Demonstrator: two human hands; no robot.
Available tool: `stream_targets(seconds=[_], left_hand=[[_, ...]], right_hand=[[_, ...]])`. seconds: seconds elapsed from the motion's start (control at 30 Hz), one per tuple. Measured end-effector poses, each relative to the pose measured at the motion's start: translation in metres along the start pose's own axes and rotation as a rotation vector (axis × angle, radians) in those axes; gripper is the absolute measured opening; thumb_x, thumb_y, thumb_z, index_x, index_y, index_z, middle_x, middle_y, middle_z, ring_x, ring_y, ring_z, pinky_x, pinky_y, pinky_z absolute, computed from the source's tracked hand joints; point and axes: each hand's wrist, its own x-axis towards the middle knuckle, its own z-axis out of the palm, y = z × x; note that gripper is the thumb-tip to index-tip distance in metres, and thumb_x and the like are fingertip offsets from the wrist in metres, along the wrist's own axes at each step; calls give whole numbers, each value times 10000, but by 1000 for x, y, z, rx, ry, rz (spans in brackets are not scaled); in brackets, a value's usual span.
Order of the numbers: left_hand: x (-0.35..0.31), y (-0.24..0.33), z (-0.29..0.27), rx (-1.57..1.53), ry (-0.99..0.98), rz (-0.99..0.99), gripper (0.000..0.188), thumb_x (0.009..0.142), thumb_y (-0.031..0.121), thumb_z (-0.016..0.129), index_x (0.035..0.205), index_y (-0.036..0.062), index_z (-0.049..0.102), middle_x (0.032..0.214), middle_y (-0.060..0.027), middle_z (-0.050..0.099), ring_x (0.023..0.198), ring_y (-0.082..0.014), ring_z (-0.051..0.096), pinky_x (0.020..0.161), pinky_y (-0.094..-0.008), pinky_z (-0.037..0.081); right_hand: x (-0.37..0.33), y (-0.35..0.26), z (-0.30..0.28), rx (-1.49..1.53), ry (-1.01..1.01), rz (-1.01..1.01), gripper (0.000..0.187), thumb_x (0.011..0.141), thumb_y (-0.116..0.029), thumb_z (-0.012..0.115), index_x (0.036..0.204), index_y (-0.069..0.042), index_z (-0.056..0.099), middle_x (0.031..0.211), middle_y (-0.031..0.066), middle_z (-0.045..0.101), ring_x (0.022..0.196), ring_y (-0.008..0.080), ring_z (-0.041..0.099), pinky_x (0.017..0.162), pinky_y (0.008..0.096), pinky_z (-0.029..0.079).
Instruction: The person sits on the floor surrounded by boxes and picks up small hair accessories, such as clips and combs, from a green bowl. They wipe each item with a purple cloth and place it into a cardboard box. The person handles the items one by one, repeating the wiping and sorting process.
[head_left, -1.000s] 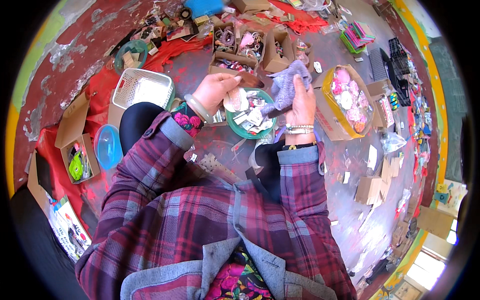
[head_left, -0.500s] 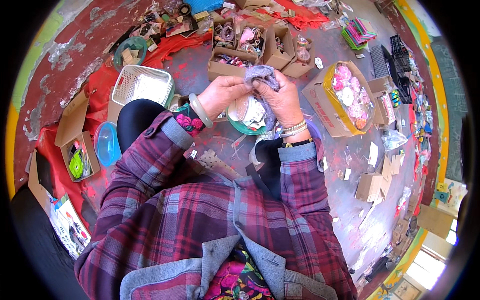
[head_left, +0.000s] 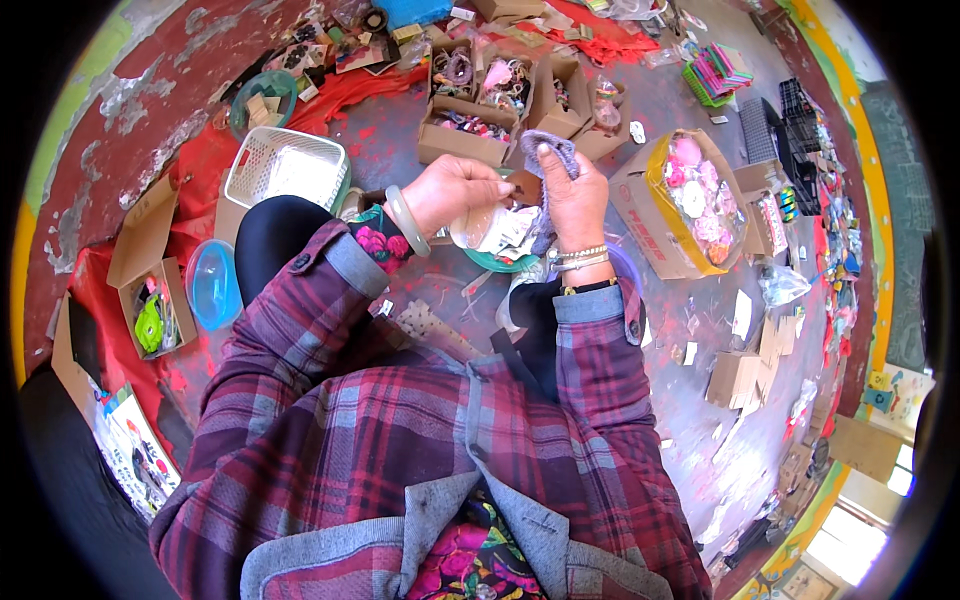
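Green bowl (head_left: 492, 262) mostly hidden by hands; box contents at 12 o'clock too small to ID.

A soft, fuzzy grey-purple knitted cloth piece (head_left: 553, 150) sits in the right hand (head_left: 575, 195). The left hand (head_left: 450, 190) pinches a glossy clear plastic packet (head_left: 482, 228). A white plastic lattice basket (head_left: 285, 168) looks smooth. Matt brown cardboard boxes (head_left: 480, 120) stand on a rough, worn painted concrete floor (head_left: 690, 400). The shirt sleeve (head_left: 300, 330) is matt woven plaid cloth.
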Motion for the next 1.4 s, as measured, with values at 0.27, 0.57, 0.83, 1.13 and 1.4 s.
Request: stream_targets(seconds=[0.27,0.57,0.83,1.13,1.4], left_hand=[[-12,15,-95,383,373,56,161,780,153,609,800,-7,612,695,-41,603,608,-109,557,563,-238,442],[3,-94,-157,1229,347,-333,208,727,225,616,829,46,649,805,-134,622,767,-256,594,690,-339,468],[51,-243,-257,1423,422,-485,261,773,239,544,950,61,615,914,-124,612,835,-280,593,743,-343,464],[22,-134,-162,125,552,-407,282,814,122,507,1065,-5,529,1019,-129,574,939,-264,565,817,-356,456],[-16,-11,-70,-359,88,-134,268,872,79,427,1119,-25,440,1039,-119,553,950,-202,562,815,-276,474]], right_hand=[[7,-4,-17,752,102,311,255,789,-217,625,883,20,612,776,24,606,630,87,552,553,221,448],[0,-10,2,743,-123,356,244,788,-180,621,946,3,592,817,44,620,655,106,589,553,223,477],[0,-10,2,696,-173,372,235,794,-192,613,945,-13,593,789,32,621,609,94,583,508,205,464],[-3,-4,0,737,-183,385,285,795,-225,619,935,19,579,786,35,601,642,96,568,569,232,476],[0,11,-6,774,-237,361,335,832,-292,559,1023,-17,549,912,54,603,782,143,586,709,282,481]])
